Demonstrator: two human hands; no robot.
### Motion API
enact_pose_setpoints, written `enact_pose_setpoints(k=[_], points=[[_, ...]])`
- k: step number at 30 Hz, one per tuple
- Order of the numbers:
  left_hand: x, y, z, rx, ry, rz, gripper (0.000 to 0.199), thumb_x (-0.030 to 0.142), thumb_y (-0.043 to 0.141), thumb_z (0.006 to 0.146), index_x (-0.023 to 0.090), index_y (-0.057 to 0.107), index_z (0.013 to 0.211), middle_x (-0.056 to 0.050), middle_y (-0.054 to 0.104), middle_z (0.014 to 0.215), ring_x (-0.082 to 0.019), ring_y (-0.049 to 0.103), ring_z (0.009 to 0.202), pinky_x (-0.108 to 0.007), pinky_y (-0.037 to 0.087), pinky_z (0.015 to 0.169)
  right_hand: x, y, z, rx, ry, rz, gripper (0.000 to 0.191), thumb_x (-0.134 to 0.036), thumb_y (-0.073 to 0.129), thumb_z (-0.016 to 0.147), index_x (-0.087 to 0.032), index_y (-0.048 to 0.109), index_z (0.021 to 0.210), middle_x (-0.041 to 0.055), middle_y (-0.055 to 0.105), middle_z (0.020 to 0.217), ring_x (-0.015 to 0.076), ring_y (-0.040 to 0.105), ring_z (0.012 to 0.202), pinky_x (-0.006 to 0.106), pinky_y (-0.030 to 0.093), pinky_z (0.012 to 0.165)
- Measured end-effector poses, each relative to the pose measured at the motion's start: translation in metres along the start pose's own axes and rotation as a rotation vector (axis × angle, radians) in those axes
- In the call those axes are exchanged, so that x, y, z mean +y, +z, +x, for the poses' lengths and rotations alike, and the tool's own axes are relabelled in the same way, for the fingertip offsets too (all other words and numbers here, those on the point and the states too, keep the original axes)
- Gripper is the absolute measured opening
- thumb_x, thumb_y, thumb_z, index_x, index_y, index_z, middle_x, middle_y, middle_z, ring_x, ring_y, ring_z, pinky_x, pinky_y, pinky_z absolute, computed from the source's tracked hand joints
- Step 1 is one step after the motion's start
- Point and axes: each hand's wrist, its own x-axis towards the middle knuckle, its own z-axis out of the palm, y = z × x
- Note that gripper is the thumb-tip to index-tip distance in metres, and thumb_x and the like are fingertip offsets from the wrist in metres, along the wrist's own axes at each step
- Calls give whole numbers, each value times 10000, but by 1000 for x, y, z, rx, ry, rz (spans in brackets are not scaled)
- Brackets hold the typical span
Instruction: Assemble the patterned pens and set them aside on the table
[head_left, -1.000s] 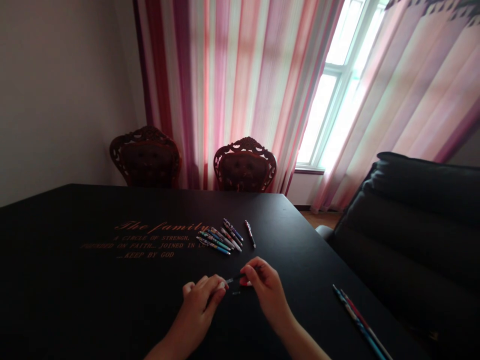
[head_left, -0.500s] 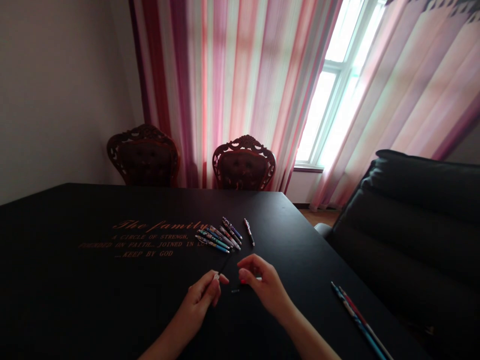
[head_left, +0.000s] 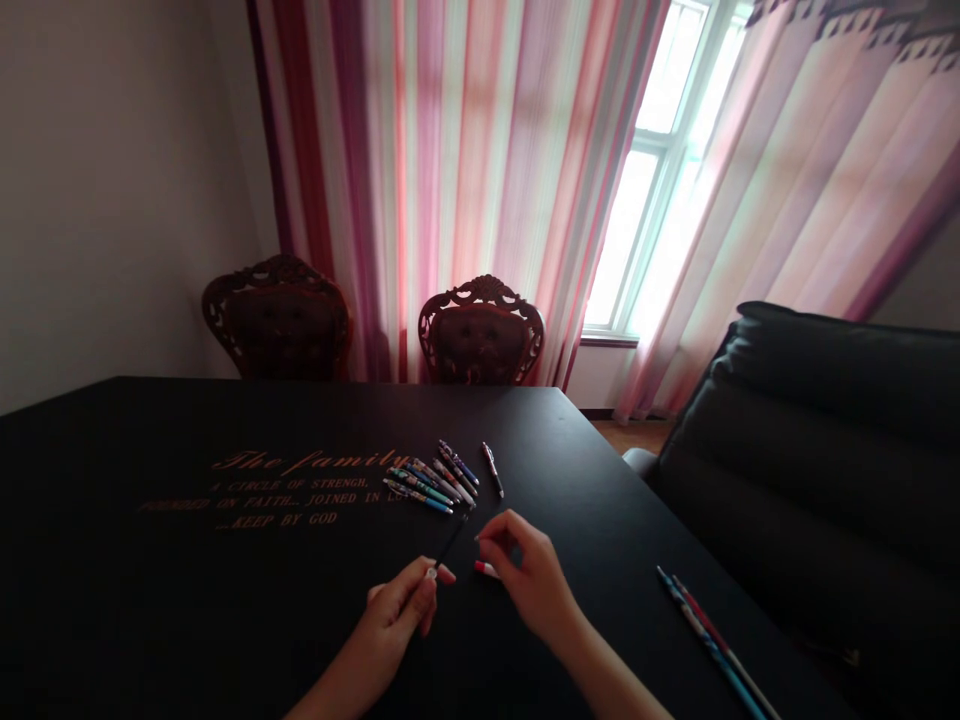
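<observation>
My left hand [head_left: 405,605] pinches a thin dark rod [head_left: 451,537], like a pen refill, with a small pale piece at its lower end. The rod points up and to the right. My right hand [head_left: 525,570] hangs just right of it, thumb and forefinger pressed together on something tiny that I cannot make out. Under the right hand, a red and white object [head_left: 486,569] lies on the black table, partly covered. Beyond both hands lies a cluster of several patterned pens [head_left: 431,482], with a single pen [head_left: 493,470] apart on its right.
The black table [head_left: 187,610] bears printed lettering. Two long thin sticks, one blue [head_left: 709,640] and one red [head_left: 720,635], lie near its right edge. Two carved chairs [head_left: 277,330] [head_left: 481,335] stand behind, and a black leather seat [head_left: 832,450] is at the right.
The small dark piece that lay on the table between my hands is gone from there. My right thumb and forefinger have closed together. The view has shifted slightly.
</observation>
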Motion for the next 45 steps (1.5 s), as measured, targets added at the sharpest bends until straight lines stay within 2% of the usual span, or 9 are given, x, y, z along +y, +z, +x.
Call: enact_pose_setpoints(k=[5,12,21,23,27,29,34,40,45], points=[[1,3,-2,-17,-36,129,573,669,306,916,234,651,1058,32,531,628,-167,507,687,-296,357,778,-7,-18,5,135,-9,141,86,-262,588,877,-191,634,861,12,625,790,170,560,752,281,441,699],[-7,2,-3,-34,-86,187,586,694,293,906,274,650,1106,11,583,687,-200,521,798,-314,358,847,-11,-23,5,145,-55,109,73,-229,596,866,-198,652,832,3,619,782,161,546,742,274,424,697],[1,3,-6,-42,-139,189,617,733,294,878,287,667,1087,-10,614,745,-229,518,868,-340,371,873,-11,-26,6,129,-100,95,92,-230,595,876,-203,678,847,16,628,821,168,556,765,281,434,714],[-1,3,-7,-45,-148,187,586,719,309,885,301,665,1089,-12,644,809,-230,517,891,-340,375,877,-12,-27,6,122,-116,92,115,-238,583,888,-206,689,856,27,636,840,174,566,782,286,440,721],[-7,2,-8,-33,-105,196,477,663,376,904,339,655,1116,6,669,1098,-243,497,1031,-367,337,964,-13,-29,6,120,-138,80,112,-238,589,885,-217,699,893,33,650,867,184,575,809,297,448,746],[-9,2,-8,-36,-81,221,440,641,391,912,355,654,1118,16,662,1145,-250,486,1061,-392,308,993,-13,-30,6,118,-142,64,102,-222,600,876,-221,696,909,28,659,865,187,574,821,305,445,769],[-4,1,-8,-33,-92,212,466,648,384,907,334,667,1102,0,673,1100,-243,500,1000,-395,328,968,-13,-29,6,84,-112,97,98,-245,609,871,-211,699,887,30,660,843,186,582,805,306,453,752],[3,1,-8,-19,-142,186,584,718,334,876,289,677,1074,-16,617,790,-233,511,888,-353,381,872,-10,-26,7,70,37,345,190,-368,688,823,-186,681,876,38,664,823,191,598,792,300,474,723],[5,0,-9,-15,-120,202,574,716,336,878,296,683,1061,-9,613,768,-228,516,869,-346,371,867,-12,-25,6,40,64,428,203,-381,709,813,-187,665,855,43,698,832,190,624,798,308,487,748]])
